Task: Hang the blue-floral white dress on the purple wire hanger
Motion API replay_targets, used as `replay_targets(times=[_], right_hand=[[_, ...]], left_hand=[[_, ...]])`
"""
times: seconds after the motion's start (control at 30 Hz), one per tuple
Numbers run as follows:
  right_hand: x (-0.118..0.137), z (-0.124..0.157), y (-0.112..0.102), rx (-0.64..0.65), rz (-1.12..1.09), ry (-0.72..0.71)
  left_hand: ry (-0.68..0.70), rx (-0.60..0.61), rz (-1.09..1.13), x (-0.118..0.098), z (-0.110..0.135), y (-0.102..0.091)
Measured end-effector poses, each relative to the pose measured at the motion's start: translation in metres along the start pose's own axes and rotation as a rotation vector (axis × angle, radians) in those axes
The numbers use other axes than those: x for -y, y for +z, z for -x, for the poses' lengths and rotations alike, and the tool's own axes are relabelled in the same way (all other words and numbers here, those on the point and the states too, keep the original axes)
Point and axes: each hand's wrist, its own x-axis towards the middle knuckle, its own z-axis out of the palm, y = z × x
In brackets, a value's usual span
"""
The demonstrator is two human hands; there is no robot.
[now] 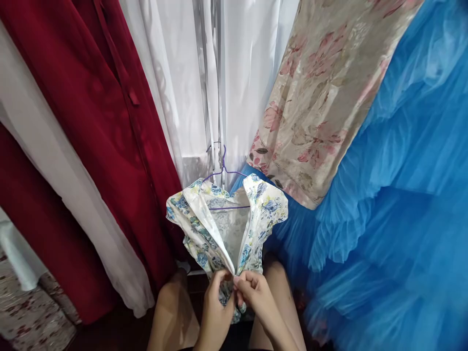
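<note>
Blue-flowered white dress (226, 224) of thin printed cloth hung on a thin purple wire hanger (224, 171) in the middle of the view, low down and just in front of the person's bare knees (173, 312). Its two short frilled sleeves spread out to either side, and the front lay open at the top, showing a pale lining and the hanger's lower bar across it. The two front edges ran down in a V and met at the person's hands. The left hand (215, 312) had its grip closed on the left edge of the dress, thumb and fingertips pinching the cloth, while the right hand (258, 295) pinched the right edge in the same closed grip. The two hands touched each other at the fingertips. More of the printed cloth bunched below and between the hands. The hanger's hook rose in front of a sheer white curtain (204, 73) that hung behind the dress. To the left hung a long dark red garment (109, 146) with a plain white cloth (73, 195) slanting across it. To the upper right hung a beige satin fabric with pink flowers (321, 97), and beside it, filling the right side, lay layers of bright blue tulle (402, 219), which touched the dress's right sleeve.
</note>
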Motion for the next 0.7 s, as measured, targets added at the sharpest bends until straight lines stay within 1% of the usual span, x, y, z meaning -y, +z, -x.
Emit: replay_targets(times=[0.03,0.1,0.17,0.23,0.33,0.4,0.47,0.53,0.57,0.63,0.7], right_hand=[[-0.001,0.001,0.001,0.011,0.015,0.002],[0.0,0.004,-0.001,0.009,0.057,0.007],[0.008,0.002,-0.005,-0.029,0.078,0.0],[0.026,-0.011,-0.008,-0.095,0.054,-0.047],[0.071,-0.05,-0.004,-0.18,-0.017,-0.165],[0.109,-0.082,0.003,-0.19,-0.043,-0.25],[0.145,-0.109,0.011,-0.186,-0.056,-0.348],[0.171,-0.122,0.017,-0.196,-0.055,-0.415],[0.179,-0.124,0.02,-0.192,-0.044,-0.432],[0.183,-0.119,0.022,-0.165,-0.007,-0.445],[0.176,-0.11,0.02,-0.138,0.03,-0.444]], left_hand=[[0.002,0.028,0.002,-0.003,0.0,0.01],[0.011,0.028,-0.023,-0.005,-0.001,0.021],[0.039,0.072,-0.067,-0.005,-0.003,0.024],[0.067,0.144,-0.115,-0.005,-0.003,0.022],[0.085,0.23,-0.265,-0.008,0.0,0.021],[0.082,0.291,-0.405,-0.013,0.002,0.022],[0.071,0.353,-0.526,-0.017,0.001,0.021],[0.065,0.392,-0.59,-0.019,-0.003,0.017],[0.06,0.411,-0.593,-0.021,-0.006,0.012],[0.058,0.468,-0.533,-0.028,-0.019,-0.001],[0.091,0.482,-0.409,-0.043,-0.039,-0.017]])
